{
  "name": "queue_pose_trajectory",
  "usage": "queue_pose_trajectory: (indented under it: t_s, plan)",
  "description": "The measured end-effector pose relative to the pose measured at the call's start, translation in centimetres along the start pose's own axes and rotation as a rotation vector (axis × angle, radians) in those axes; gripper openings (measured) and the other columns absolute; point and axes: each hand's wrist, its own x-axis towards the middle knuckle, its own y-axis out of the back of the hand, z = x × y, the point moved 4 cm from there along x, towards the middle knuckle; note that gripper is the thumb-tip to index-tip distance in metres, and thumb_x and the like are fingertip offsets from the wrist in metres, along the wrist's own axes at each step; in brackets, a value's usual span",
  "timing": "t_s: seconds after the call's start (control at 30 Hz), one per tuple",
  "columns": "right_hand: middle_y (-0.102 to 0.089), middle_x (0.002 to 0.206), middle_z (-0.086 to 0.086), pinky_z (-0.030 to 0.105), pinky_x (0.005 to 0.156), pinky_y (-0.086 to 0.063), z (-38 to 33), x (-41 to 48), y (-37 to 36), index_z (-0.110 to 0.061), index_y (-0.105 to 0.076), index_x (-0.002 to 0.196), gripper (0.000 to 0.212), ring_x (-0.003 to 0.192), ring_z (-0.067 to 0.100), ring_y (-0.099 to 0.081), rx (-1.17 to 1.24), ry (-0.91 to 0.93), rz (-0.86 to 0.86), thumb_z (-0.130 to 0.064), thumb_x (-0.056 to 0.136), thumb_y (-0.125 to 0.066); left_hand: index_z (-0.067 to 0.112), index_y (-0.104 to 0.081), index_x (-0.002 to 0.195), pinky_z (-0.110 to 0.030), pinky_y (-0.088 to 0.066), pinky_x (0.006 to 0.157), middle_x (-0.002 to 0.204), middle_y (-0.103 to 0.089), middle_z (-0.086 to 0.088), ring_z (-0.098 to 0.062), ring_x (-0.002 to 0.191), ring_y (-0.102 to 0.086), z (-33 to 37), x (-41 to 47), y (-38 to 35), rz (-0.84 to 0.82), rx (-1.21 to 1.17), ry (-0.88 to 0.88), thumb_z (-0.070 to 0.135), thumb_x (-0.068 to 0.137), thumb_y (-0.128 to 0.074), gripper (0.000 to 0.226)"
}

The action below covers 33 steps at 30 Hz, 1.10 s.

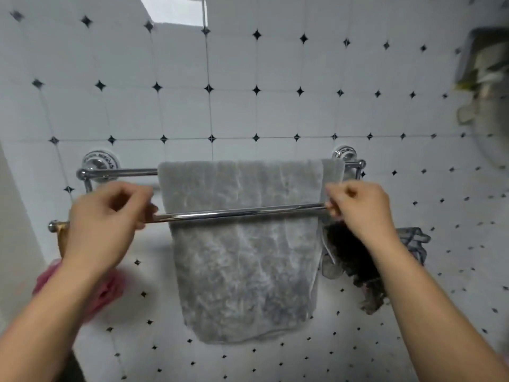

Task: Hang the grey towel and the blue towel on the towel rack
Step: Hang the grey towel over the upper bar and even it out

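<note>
The grey towel [242,271] hangs folded over the back bar of the chrome towel rack [118,172] on the tiled wall, its lower part dropping behind the front bar [237,213]. My left hand [104,219] is at the left part of the front bar with fingers curled in. At the bar's right end is my right hand [358,210], fingertips pinched together beside the towel's right edge. I cannot tell whether either hand grips the bar or the towel. No blue towel shows in this view.
A pink fluffy item [110,293] hangs low on the left under a brass-coloured hook [62,235]. A dark scrubby bundle [355,263] and grey clips [413,238] hang right of the rack. A blurred shelf [482,67] sits at the upper right.
</note>
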Motion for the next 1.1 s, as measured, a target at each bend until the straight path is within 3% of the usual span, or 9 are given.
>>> queue_pose_trajectory:
  t_s: [0.07,0.13,0.23,0.37,0.57,0.67,0.8,0.97,1.1]
  plan:
    - [-0.063,0.057,0.002,0.032,0.062,-0.045,-2.1,4.0,1.4,-0.011,-0.064,0.058,0.033,0.065,0.025,-0.060,-0.139,0.036,0.127,-0.035,0.080,-0.061,0.021,-0.073,0.078,-0.034,-0.054,0.066,0.069,-0.072,0.005,-0.021,0.071,-0.066,0.8,3.7,0.1,0.120,0.221,0.007,0.040,0.079,-0.059,0.023]
    - [-0.054,0.058,0.008,0.033,0.057,-0.040,-1.9,6.7,1.1,-0.010,-0.052,0.054,0.039,0.065,0.029,-0.053,-0.199,-0.078,0.069,-0.042,0.074,-0.064,0.014,-0.073,0.082,-0.037,-0.050,0.076,0.082,-0.071,-0.004,-0.026,0.082,-0.063,-0.2,6.1,-1.5,0.031,0.366,0.094,0.038,0.082,-0.059,0.028]
    - [-0.064,0.080,0.010,0.034,0.067,-0.050,-0.3,8.0,-0.4,-0.008,-0.063,0.076,0.049,0.076,0.027,-0.062,-0.199,-0.259,-0.058,-0.053,0.056,-0.068,0.009,-0.067,0.082,-0.035,-0.047,0.077,0.091,-0.067,-0.009,-0.026,0.087,-0.061,-1.5,6.5,-4.5,-0.157,0.157,0.277,0.032,0.086,-0.065,0.023]
    - [-0.066,0.096,0.006,0.036,0.086,-0.051,1.6,8.0,-1.5,-0.010,-0.067,0.092,0.057,0.089,0.023,-0.064,-0.051,-0.315,-0.148,-0.051,0.054,-0.078,0.011,-0.067,0.085,-0.033,-0.041,0.070,0.087,-0.064,-0.008,-0.025,0.079,-0.057,-1.3,6.7,-5.7,-0.129,-0.079,0.414,0.024,0.085,-0.069,0.013]
    - [-0.069,0.081,0.007,0.029,0.070,-0.054,-1.6,7.6,-3.9,-0.004,-0.069,0.079,0.018,0.075,0.019,-0.065,0.278,-0.272,-0.199,-0.012,0.069,-0.082,0.012,-0.061,0.072,-0.028,-0.050,0.060,0.075,-0.063,-0.006,-0.022,0.065,-0.058,-1.1,6.9,-4.0,-0.033,-0.173,0.472,0.008,0.082,-0.070,0.014]
    - [-0.066,0.075,0.003,0.025,0.053,-0.040,-3.0,7.8,-3.7,-0.010,-0.064,0.080,0.016,0.064,0.015,-0.059,0.220,-0.331,-0.210,-0.015,0.070,-0.076,0.009,-0.063,0.085,-0.032,-0.051,0.062,0.082,-0.065,-0.008,-0.022,0.068,-0.060,-1.8,7.4,-1.1,-0.011,-0.131,0.469,0.011,0.082,-0.071,0.008]
    - [-0.058,0.067,0.007,0.026,0.055,-0.040,-3.4,8.5,-3.2,-0.008,-0.055,0.067,0.023,0.059,0.021,-0.054,-0.044,-0.276,-0.229,-0.021,0.064,-0.074,0.011,-0.066,0.099,-0.038,-0.054,0.067,0.094,-0.069,-0.010,-0.027,0.073,-0.065,-2.5,7.5,0.0,-0.161,-0.179,0.570,0.023,0.085,-0.069,0.019]
    - [-0.056,0.066,0.003,0.027,0.053,-0.030,-4.7,9.4,-3.0,-0.012,-0.053,0.067,0.029,0.058,0.021,-0.048,-0.335,-0.204,-0.124,-0.034,0.062,-0.071,0.022,-0.055,0.076,-0.019,-0.041,0.040,0.063,-0.056,0.004,-0.013,0.041,-0.055,-3.0,8.3,-1.6,-0.226,-0.335,0.747,0.027,0.097,-0.042,0.024]
    - [-0.058,0.066,0.008,0.031,0.060,-0.042,-4.4,10.2,-3.2,-0.009,-0.055,0.068,0.024,0.065,0.026,-0.056,-0.129,-0.233,-0.172,-0.023,0.063,-0.073,0.018,-0.042,0.068,-0.017,-0.038,0.032,0.046,-0.041,0.002,-0.013,0.030,-0.038,-3.6,8.5,-1.5,-0.314,-0.464,0.839,-0.003,0.078,-0.035,0.025]
